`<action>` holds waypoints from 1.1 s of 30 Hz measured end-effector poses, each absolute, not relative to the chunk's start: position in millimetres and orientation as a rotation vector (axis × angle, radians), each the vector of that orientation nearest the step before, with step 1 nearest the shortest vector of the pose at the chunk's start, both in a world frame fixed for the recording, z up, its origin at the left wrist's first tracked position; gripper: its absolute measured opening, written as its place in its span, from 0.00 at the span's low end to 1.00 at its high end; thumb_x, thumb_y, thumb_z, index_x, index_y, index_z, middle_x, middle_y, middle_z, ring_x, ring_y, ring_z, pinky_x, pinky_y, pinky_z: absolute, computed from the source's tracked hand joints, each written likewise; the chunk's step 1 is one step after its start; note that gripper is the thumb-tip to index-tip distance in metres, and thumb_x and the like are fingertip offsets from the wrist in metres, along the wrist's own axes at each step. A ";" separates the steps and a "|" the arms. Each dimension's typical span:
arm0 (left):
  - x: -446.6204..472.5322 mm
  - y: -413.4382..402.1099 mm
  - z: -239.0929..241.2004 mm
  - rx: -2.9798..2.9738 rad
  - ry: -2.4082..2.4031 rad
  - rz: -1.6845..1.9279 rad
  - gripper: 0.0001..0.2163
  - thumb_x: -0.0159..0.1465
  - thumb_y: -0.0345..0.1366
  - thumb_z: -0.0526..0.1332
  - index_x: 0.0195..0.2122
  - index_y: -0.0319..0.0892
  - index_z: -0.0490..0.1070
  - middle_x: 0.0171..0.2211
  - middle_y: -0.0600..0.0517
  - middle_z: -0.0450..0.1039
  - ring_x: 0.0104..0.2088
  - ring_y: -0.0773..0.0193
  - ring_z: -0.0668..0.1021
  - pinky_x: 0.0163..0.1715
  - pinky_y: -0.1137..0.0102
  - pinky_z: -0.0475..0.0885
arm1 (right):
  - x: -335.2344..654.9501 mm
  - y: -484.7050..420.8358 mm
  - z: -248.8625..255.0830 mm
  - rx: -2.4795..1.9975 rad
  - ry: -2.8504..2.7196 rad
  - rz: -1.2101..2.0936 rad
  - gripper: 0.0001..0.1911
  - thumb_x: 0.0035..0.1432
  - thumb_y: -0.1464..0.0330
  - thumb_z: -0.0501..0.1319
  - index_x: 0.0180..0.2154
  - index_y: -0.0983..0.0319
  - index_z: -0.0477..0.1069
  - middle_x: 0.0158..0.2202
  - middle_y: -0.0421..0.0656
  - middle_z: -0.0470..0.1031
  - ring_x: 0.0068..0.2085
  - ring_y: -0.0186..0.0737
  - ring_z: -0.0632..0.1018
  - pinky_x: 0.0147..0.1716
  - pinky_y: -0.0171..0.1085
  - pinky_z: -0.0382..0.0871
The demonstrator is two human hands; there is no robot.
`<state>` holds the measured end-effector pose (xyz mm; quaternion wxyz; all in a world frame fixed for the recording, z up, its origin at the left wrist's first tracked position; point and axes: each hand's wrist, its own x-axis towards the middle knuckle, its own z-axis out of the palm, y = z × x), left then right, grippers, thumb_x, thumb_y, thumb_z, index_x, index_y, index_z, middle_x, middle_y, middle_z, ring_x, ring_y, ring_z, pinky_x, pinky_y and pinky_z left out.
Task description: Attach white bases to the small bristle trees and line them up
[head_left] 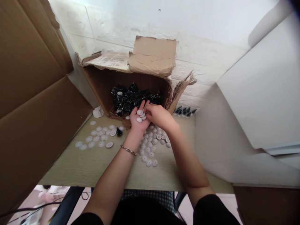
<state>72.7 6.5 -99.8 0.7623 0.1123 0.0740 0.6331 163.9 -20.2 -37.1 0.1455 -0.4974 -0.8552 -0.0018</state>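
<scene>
My left hand (138, 120) is held palm up in front of a torn cardboard box (152, 56), cupping several small white round caps (141, 115). My right hand (158, 115) reaches over it, fingertips pinched at the caps in the left palm. The box lies on its side and holds a heap of small black parts (131, 97). More white caps (150, 147) lie scattered on the table below my hands. A metal bracelet sits on my left wrist.
A second patch of white caps (98, 136) lies on the wooden table (93, 165) to the left. Large brown cardboard (30, 93) stands at left, a white box (262, 93) at right. Black parts (185, 111) sit beside the box.
</scene>
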 end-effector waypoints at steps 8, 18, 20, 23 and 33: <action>72.9 4.3 -97.7 0.250 0.183 1.371 0.19 0.58 0.39 0.41 0.47 0.38 0.61 0.50 0.46 0.61 0.46 0.60 0.68 0.43 0.65 0.65 | 163.4 -16.8 -39.7 -1.460 -2.451 0.008 0.11 0.52 0.69 0.48 0.36 0.60 0.66 0.34 0.43 0.69 0.34 0.35 0.70 0.29 0.31 0.58; 75.9 6.3 -101.3 0.266 0.154 1.386 0.20 0.58 0.37 0.42 0.49 0.39 0.59 0.50 0.46 0.61 0.47 0.59 0.68 0.46 0.62 0.61 | 157.2 -19.5 -38.8 -1.460 -2.433 0.118 0.17 0.54 0.61 0.45 0.37 0.61 0.67 0.35 0.44 0.70 0.35 0.35 0.69 0.30 0.32 0.58; 76.4 5.6 -100.2 0.258 0.156 1.387 0.20 0.58 0.37 0.42 0.49 0.39 0.58 0.50 0.46 0.61 0.47 0.59 0.68 0.47 0.62 0.61 | 156.1 -19.4 -38.9 -1.463 -2.433 0.114 0.17 0.54 0.61 0.46 0.37 0.61 0.67 0.36 0.44 0.70 0.35 0.36 0.69 0.30 0.32 0.59; 77.5 4.3 -98.3 0.249 0.166 1.389 0.20 0.58 0.37 0.42 0.50 0.38 0.58 0.50 0.46 0.60 0.47 0.59 0.68 0.47 0.62 0.60 | 155.3 -18.7 -39.8 -1.464 -2.429 0.095 0.16 0.52 0.62 0.47 0.39 0.61 0.67 0.37 0.44 0.69 0.36 0.36 0.69 0.29 0.33 0.59; 79.7 4.9 -99.6 0.259 0.213 1.399 0.20 0.58 0.38 0.42 0.48 0.38 0.60 0.49 0.45 0.62 0.46 0.59 0.68 0.46 0.62 0.61 | 154.0 -17.2 -45.0 -1.615 -2.343 0.117 0.15 0.51 0.62 0.48 0.36 0.61 0.67 0.34 0.46 0.70 0.32 0.37 0.69 0.26 0.33 0.59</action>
